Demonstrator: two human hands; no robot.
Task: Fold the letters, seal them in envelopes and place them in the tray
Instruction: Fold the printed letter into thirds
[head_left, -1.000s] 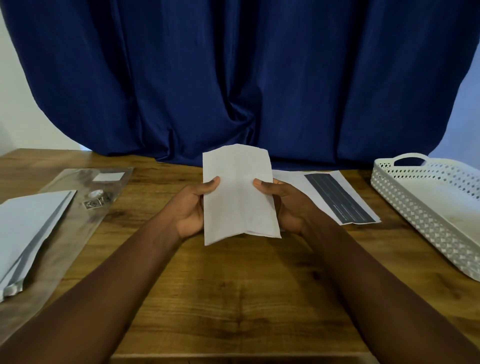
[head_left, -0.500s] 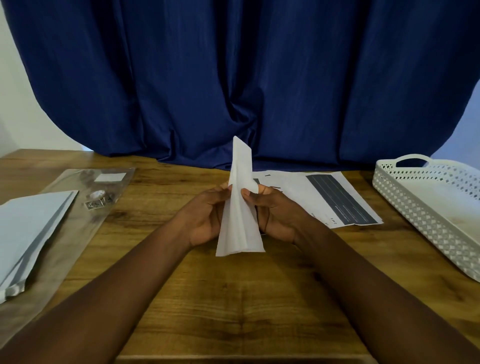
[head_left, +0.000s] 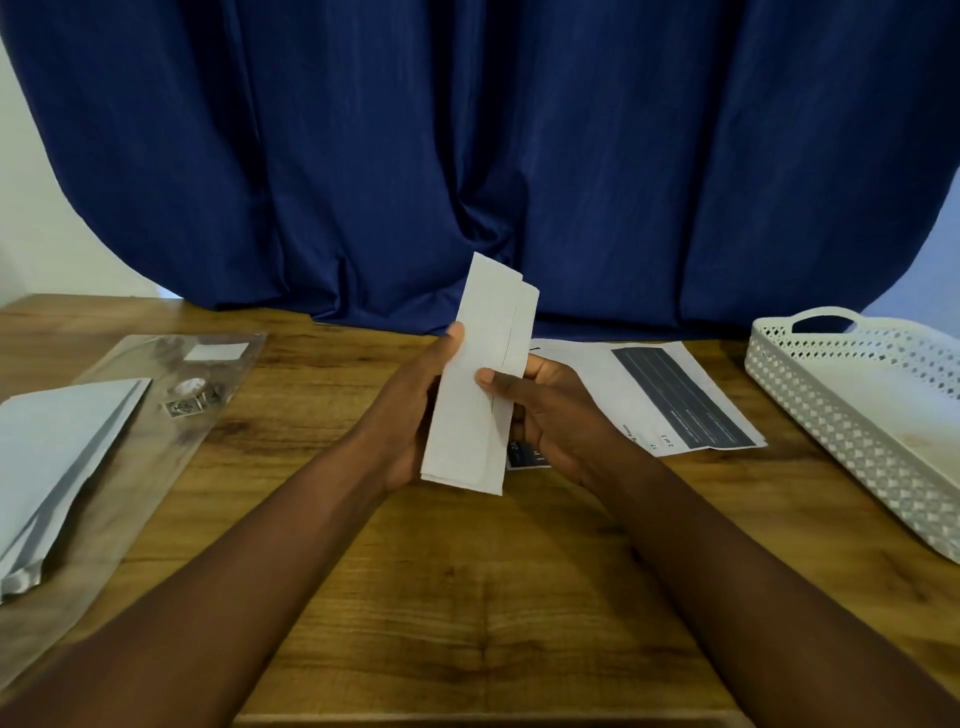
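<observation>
From the head cam: the folded letter (head_left: 480, 384) is up off the wooden table (head_left: 467, 597), dead centre, standing on end between both hands. It's paper, so I'd guess light, floppy and easy to crease wrong; best held along the long edges. Left hand (head_left: 415, 410) cups the left edge, thumb up top. Right hand (head_left: 550, 410) pinches the right side, thumb on the front. The white tray (head_left: 810, 384) sits far right.

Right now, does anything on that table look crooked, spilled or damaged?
Only small things. The folded letter, held by the left hand and right hand, has uneven layers: one panel's top edge sits lower than the other's. The printed sheet behind lies askew on the table. Nothing looks spilled or torn.
</observation>
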